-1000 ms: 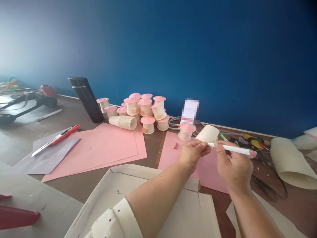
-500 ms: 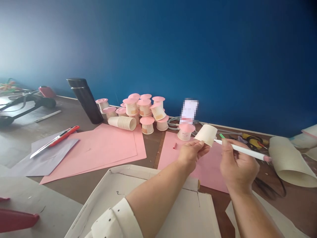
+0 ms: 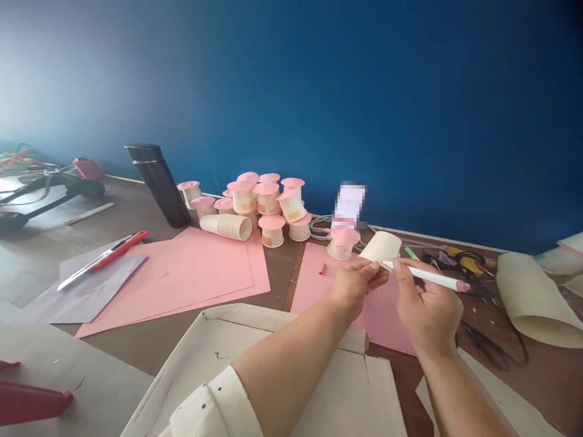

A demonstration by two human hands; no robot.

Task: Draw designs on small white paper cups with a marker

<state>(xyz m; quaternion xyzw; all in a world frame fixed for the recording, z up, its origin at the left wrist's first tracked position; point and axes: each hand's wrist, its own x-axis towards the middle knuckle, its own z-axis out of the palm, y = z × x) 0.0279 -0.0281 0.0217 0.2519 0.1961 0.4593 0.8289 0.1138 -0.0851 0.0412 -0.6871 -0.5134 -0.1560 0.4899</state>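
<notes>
My left hand [image 3: 354,283] pinches a small white paper cup [image 3: 383,246] by its rim and holds it tilted above a pink sheet [image 3: 376,311]. My right hand [image 3: 427,304] grips a white pen with a pink end [image 3: 430,277]; its tip touches the cup's side. Just behind the cup stands a paper cup with a pink disc on top [image 3: 342,241]. A pile of similar pink-topped cups [image 3: 260,200] sits against the blue wall.
A stack of plain cups [image 3: 226,225] lies on its side by large pink sheets [image 3: 182,273]. A black flask [image 3: 159,184] stands left. A red utility knife [image 3: 104,258] rests on lilac paper. Scissors [image 3: 487,343], tools and a paper roll [image 3: 532,297] lie right. A cardboard tray [image 3: 218,346] is in front of me.
Half a second ago my right hand had drawn the pen back to the right of the cup; now it has moved left again and the tip meets the cup.
</notes>
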